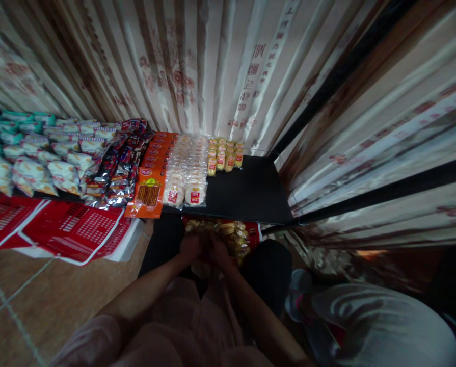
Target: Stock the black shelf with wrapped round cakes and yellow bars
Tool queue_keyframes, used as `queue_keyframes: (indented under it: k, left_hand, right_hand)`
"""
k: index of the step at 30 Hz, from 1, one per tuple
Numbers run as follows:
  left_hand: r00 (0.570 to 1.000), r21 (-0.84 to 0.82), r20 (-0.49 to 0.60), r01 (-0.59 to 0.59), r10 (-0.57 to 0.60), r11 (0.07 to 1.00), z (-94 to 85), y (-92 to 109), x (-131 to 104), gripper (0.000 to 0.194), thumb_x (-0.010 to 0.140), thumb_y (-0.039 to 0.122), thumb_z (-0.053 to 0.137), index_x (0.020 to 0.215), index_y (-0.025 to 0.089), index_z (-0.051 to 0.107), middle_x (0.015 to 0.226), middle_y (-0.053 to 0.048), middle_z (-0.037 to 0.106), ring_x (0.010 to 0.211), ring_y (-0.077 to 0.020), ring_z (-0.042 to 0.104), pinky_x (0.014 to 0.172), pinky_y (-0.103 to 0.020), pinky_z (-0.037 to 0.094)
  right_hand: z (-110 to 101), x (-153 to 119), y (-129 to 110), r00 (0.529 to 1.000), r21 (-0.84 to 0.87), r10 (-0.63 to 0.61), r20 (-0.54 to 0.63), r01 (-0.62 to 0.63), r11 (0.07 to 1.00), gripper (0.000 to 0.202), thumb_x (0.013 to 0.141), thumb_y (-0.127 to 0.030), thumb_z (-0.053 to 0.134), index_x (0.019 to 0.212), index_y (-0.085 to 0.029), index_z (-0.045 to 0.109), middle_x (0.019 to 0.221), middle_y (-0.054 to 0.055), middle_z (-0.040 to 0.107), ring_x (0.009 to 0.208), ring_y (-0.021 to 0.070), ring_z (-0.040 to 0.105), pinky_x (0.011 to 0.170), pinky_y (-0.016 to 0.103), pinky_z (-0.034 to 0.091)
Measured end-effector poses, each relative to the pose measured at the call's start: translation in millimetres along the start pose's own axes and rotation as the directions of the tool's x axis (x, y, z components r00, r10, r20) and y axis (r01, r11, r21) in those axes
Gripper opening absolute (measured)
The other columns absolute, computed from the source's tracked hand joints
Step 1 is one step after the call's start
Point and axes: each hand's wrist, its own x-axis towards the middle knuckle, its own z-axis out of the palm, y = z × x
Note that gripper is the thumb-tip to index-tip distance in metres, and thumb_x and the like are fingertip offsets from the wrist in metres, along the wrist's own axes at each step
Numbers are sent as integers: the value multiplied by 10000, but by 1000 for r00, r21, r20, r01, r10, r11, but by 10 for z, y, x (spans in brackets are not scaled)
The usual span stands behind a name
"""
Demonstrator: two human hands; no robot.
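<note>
Low between my knees, my left hand (191,245) and my right hand (217,250) are close together. Both reach into a red-edged box or bag of small clear-wrapped yellow snack packets (238,237). Dim light and the packets hide my fingers, so I cannot make out what either hand grips. Just beyond is a black shelf board (246,191). Similar small yellow packets with red labels (220,159) stand in short rows at its back. Beside them are rows of clear-wrapped round crackers (195,193).
Left along the shelf lie orange snack bags (149,191), dark shiny packets (115,176), white bags (32,173) and teal bags (17,122). Red printed packaging (78,229) hangs below. Curtains (212,61) and black poles (327,86) border the shelf. Another person's pale-trousered leg (384,321) is at right.
</note>
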Motion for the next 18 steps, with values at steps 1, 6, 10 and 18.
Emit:
queue_keyframes:
  k: [1, 6, 10, 18]
  left_hand:
    - [1000, 21, -8, -15, 15, 1000, -38, 25, -2, 265, 849, 215, 429, 1031, 133, 604, 1051, -160, 629, 1035, -256, 574, 885, -348, 427]
    - [993, 18, -104, -48, 49, 999, -247, 225, 17, 274, 852, 266, 450, 1067, 148, 571, 1090, -121, 623, 1060, -216, 552, 918, -307, 398]
    - [995, -143, -89, 20, -33, 990, -372, 373, 22, 273, 846, 357, 475, 1018, 175, 583, 996, -86, 652, 942, -201, 594, 820, -287, 427]
    - [995, -369, -103, -25, -14, 929, -481, 507, -26, 203, 819, 338, 491, 841, 170, 603, 763, -13, 628, 704, -134, 559, 667, -232, 413]
  right_hand:
    - [-24, 5, -6, 1000, 30, 2, -30, -2, 1000, 442, 791, -142, 437, 1218, -98, 544, 1247, 170, 567, 1166, 239, 524, 988, 357, 394]
    - [-200, 12, -63, 989, 216, 23, -148, 10, 976, 419, 778, -214, 467, 1179, -147, 570, 1183, 121, 616, 1106, 224, 563, 978, 384, 412]
    - [-326, -32, -109, 984, 342, 31, -176, 32, 939, 407, 767, -300, 517, 1156, -202, 584, 1137, 80, 643, 1066, 224, 585, 955, 406, 434]
    - [-660, -174, -301, 990, 448, 2, -141, 62, 892, 466, 787, -449, 532, 1192, -220, 559, 1160, 78, 633, 1067, 226, 583, 942, 395, 440]
